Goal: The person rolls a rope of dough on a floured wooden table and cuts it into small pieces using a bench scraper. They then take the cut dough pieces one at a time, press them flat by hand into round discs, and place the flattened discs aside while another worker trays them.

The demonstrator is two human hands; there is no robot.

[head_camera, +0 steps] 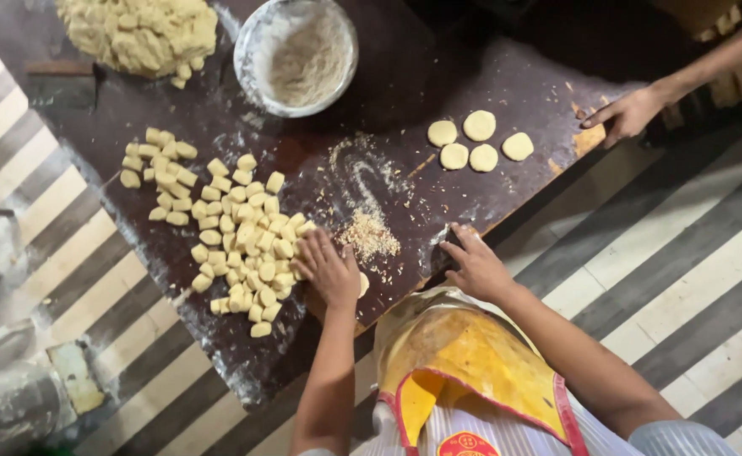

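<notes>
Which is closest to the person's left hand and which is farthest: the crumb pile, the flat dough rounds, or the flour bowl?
From the left hand:
1. Crumb pile, just beside it on the board.
2. Flat dough rounds, up toward the right.
3. Flour bowl, at the board's far edge.

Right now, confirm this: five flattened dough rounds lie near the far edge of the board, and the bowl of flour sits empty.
Not quite. The five flattened dough rounds do lie there, but the bowl is not empty: the head view shows it holding flour.

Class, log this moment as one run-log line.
left hand: pressing dough piece | right hand: flat on board edge | beside: cut dough pieces
</notes>
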